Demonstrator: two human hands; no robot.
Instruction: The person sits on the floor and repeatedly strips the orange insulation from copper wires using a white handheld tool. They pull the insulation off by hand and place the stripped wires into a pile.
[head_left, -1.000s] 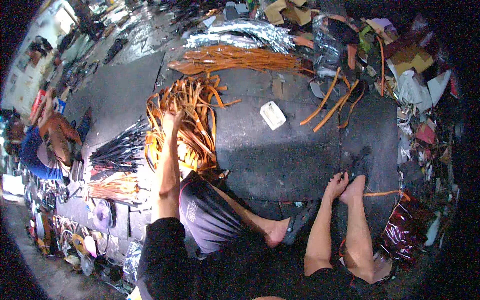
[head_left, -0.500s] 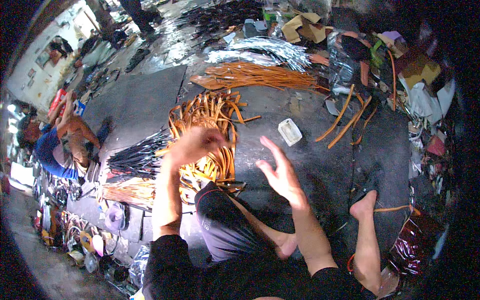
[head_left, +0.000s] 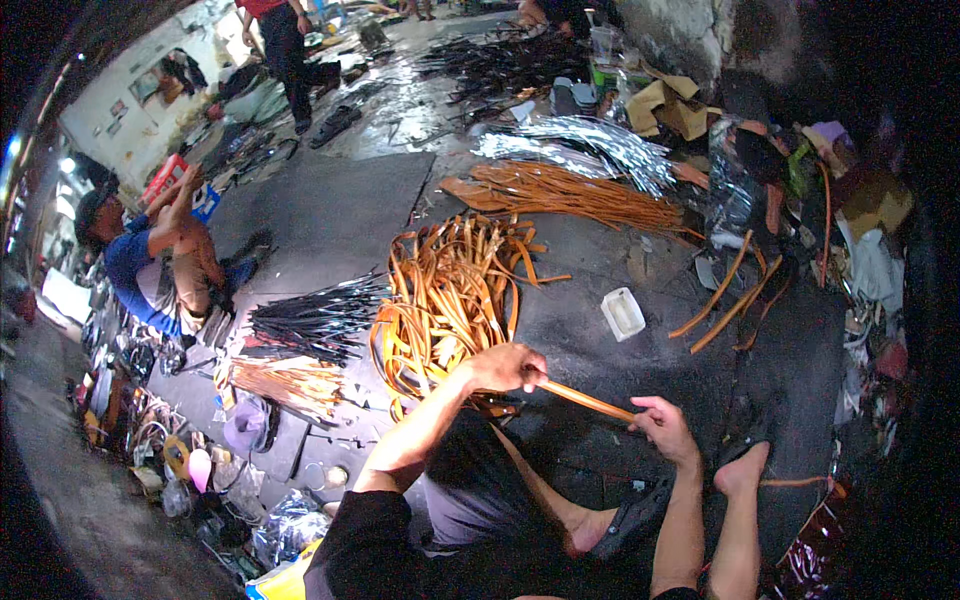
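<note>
A tan leather strap [head_left: 590,401] is stretched between my two hands, above my bent legs. My left hand [head_left: 505,368] is closed round one end, with the back of the hand upward. The other end sits in the pinched fingers of my right hand [head_left: 667,430], lower and farther right. Just beyond my left hand lies a big tangled heap of tan straps [head_left: 450,290], some of them looped. Left of the heap, a bundle of black strips [head_left: 318,318] and a bundle of light tan strips [head_left: 290,385] lie side by side.
A small white tray [head_left: 623,314] rests on the dark mat. Behind it are a long brown strip bundle [head_left: 580,195] and a silvery bundle [head_left: 590,150]. Loose straps [head_left: 720,295] lie at the right. A person in blue [head_left: 150,260] sits at the left; another person stands far back.
Both hands were raised, apart and without a strap in sight. Now they are lower and hold a strap between them. The whole view has shifted.
</note>
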